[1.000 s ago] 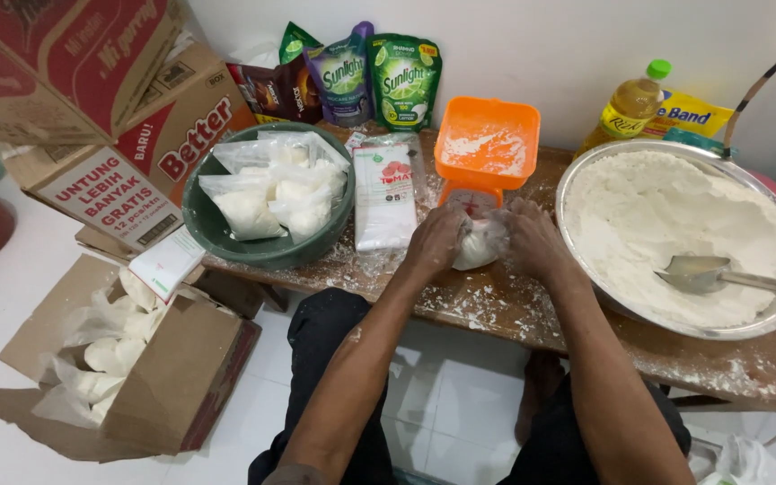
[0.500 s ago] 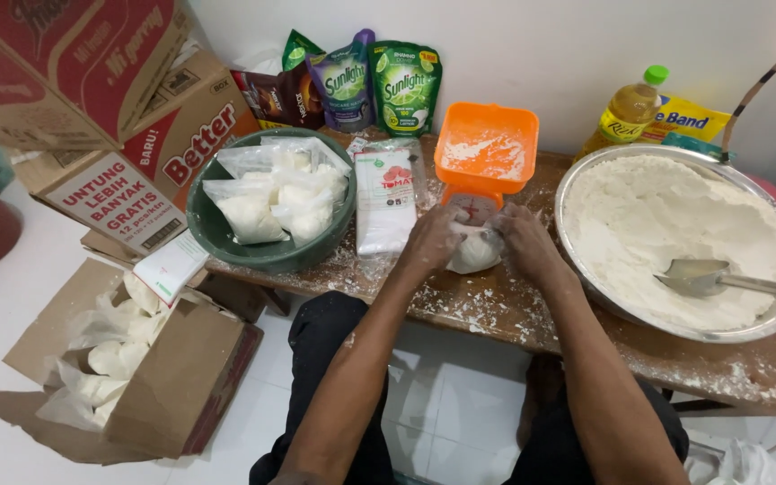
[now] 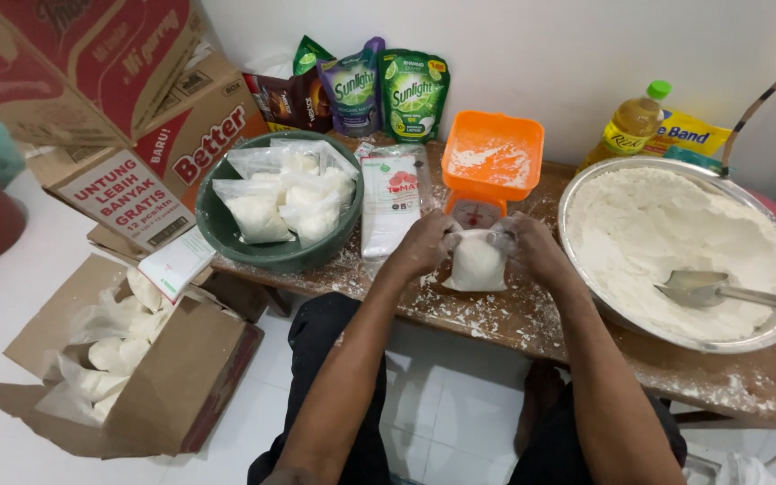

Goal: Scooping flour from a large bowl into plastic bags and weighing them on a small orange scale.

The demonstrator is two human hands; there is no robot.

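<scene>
both hands are closed around the top of a small clear bag of flour (image 3: 478, 262) that sits on the flour-dusted wooden table (image 3: 532, 314), just in front of the orange kitchen scale (image 3: 490, 171). the left hand (image 3: 424, 244) grips the bag's left upper edge and the right hand (image 3: 532, 251) pinches the right upper edge, fingers clenched on the plastic; the bag's neck is gathered between them, and whether it is already knotted cannot be told.

judging from how things lie, the work looks well under way but far from over. the green bowl (image 3: 253, 247) at the left holds several filled bags (image 3: 285, 193), and the open cardboard box (image 3: 163, 386) on the floor at the near left holds more bags. against that, the big metal basin (image 3: 586, 193) on the right is heaped with loose flour (image 3: 675, 238), a metal scoop (image 3: 707, 287) lying in it, so much is left to portion out.

a flat pack of empty plastic bags (image 3: 390, 207) lies between the bowl and the scale. at the far edge by the wall stand soap refill pouches (image 3: 392, 90) and a bottle of cooking oil (image 3: 630, 126), with a yellow packet (image 3: 695, 135) behind it. printed cartons (image 3: 136, 117) are stacked at the far left. nothing crowds the hands; the scale just behind the bag and the basin rim to the right are the closest obstacles, and spilled flour litters the table around the bag.
</scene>
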